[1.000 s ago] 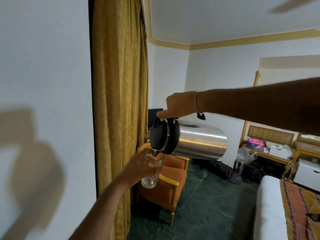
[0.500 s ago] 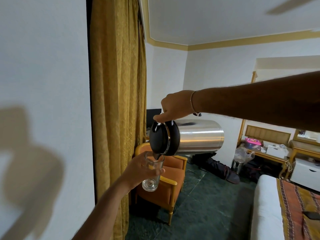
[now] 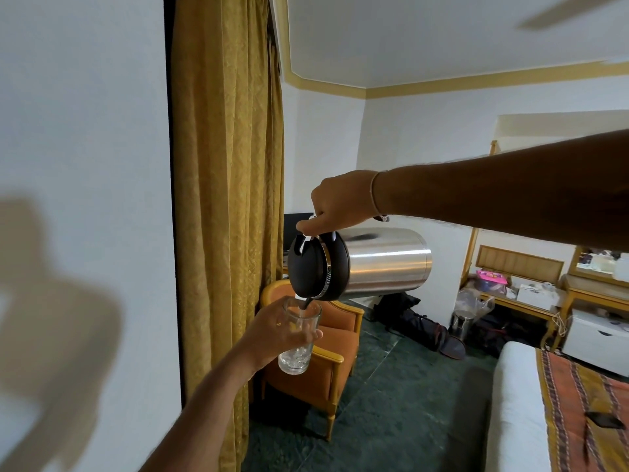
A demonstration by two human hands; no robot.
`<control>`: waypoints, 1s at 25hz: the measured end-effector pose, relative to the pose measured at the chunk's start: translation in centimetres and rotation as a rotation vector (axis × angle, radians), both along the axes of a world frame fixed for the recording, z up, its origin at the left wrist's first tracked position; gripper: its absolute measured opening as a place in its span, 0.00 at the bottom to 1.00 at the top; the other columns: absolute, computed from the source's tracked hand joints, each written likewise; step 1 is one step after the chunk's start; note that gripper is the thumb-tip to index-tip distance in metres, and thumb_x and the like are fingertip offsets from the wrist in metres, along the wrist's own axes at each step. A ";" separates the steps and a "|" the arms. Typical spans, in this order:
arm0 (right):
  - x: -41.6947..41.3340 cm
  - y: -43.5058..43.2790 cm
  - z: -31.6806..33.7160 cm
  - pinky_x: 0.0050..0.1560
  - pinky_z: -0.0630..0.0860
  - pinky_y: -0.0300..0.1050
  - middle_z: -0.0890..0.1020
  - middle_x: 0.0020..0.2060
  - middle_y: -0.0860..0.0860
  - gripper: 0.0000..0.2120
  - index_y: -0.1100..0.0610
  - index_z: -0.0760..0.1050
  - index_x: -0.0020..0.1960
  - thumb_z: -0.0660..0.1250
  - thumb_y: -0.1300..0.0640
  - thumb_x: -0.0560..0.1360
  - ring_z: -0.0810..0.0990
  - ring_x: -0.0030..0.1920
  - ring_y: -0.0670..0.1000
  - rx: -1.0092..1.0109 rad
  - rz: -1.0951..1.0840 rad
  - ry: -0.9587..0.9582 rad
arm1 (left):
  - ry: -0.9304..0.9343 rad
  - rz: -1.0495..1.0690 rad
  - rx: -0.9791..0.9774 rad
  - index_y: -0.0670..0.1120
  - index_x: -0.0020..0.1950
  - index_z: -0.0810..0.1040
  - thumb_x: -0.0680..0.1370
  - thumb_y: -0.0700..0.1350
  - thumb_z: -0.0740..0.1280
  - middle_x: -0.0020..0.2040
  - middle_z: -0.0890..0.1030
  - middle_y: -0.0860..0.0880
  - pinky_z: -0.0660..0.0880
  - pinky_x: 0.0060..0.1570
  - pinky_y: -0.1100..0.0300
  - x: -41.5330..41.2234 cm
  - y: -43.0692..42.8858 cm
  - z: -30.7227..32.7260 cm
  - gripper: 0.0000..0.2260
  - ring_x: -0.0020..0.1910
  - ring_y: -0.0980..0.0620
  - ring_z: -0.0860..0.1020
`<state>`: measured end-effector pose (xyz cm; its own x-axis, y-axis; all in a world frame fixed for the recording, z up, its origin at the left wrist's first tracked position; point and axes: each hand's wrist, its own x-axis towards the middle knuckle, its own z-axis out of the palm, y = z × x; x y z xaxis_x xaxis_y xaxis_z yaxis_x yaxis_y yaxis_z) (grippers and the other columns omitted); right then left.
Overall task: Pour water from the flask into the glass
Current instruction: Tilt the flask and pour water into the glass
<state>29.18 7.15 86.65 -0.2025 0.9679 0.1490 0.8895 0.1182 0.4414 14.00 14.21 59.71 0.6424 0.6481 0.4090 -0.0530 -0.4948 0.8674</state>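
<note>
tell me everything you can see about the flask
The flask has a shiny brushed-metal cylinder body and a rounded black top with a chrome ring. It is tipped on its side, roughly level, base pointing right, held in mid-air by the right hand gripping the handle on top, thumb near the lid lever. Its black spout points down into the mouth of the clear glass, which the left hand holds just below. A thin stream seems to be falling.
</note>
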 end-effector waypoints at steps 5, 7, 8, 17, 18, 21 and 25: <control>0.4 -0.3 0.1 0.33 0.69 0.48 0.67 0.22 0.46 0.32 0.53 0.66 0.29 0.57 0.29 0.79 0.64 0.25 0.48 -0.024 0.016 0.016 | -0.005 0.005 0.033 0.55 0.63 0.83 0.66 0.58 0.84 0.59 0.88 0.49 0.87 0.58 0.51 0.2 0.3 0.2 0.27 0.62 0.49 0.87; 0.6 -0.3 0.1 0.33 0.68 0.47 0.67 0.21 0.45 0.31 0.53 0.66 0.29 0.57 0.30 0.79 0.64 0.24 0.48 -0.029 0.019 0.033 | 0.000 0.016 0.043 0.57 0.63 0.83 0.67 0.58 0.84 0.59 0.88 0.50 0.85 0.56 0.57 0.1 0.2 0.3 0.27 0.61 0.52 0.87; 0.6 -0.3 0.0 0.32 0.68 0.47 0.67 0.21 0.45 0.31 0.53 0.66 0.28 0.57 0.30 0.79 0.64 0.24 0.47 -0.031 0.018 0.037 | 0.004 0.020 0.034 0.57 0.63 0.83 0.69 0.56 0.85 0.59 0.88 0.50 0.85 0.55 0.58 0.1 0.2 0.3 0.25 0.61 0.52 0.87; 1.1 -0.4 -0.4 0.31 0.67 0.45 0.66 0.17 0.43 0.32 0.53 0.67 0.29 0.57 0.29 0.78 0.65 0.23 0.47 -0.022 -0.004 0.013 | 0.044 0.004 0.020 0.67 0.57 0.83 0.72 0.50 0.85 0.57 0.88 0.62 0.84 0.48 0.64 0.5 -0.2 -0.2 0.20 0.59 0.59 0.87; 1.0 -0.4 -0.4 0.30 0.67 0.45 0.68 0.19 0.43 0.31 0.53 0.68 0.30 0.57 0.29 0.78 0.66 0.24 0.47 -0.014 -0.002 0.005 | 0.042 0.003 0.022 0.65 0.58 0.83 0.71 0.51 0.85 0.57 0.87 0.61 0.84 0.49 0.63 0.6 -0.2 -0.3 0.20 0.59 0.59 0.87; 0.8 -0.4 -0.4 0.31 0.66 0.44 0.72 0.25 0.46 0.29 0.53 0.70 0.34 0.57 0.29 0.78 0.69 0.26 0.47 0.000 -0.009 -0.034 | 0.032 -0.009 0.014 0.63 0.59 0.83 0.68 0.58 0.84 0.59 0.88 0.58 0.86 0.54 0.57 0.8 -0.2 -0.4 0.22 0.60 0.57 0.87; 0.5 -0.5 -0.1 0.31 0.66 0.44 0.72 0.26 0.47 0.28 0.52 0.69 0.35 0.58 0.30 0.79 0.69 0.27 0.48 -0.001 -0.013 -0.052 | 0.026 -0.025 -0.015 0.60 0.63 0.83 0.66 0.60 0.84 0.61 0.88 0.51 0.86 0.61 0.48 0.9 -0.1 -0.5 0.28 0.62 0.51 0.87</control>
<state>29.72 6.64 86.59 -0.1976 0.9706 0.1374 0.8670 0.1076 0.4866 14.87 14.12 59.21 0.6685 0.6378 0.3825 -0.0427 -0.4805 0.8760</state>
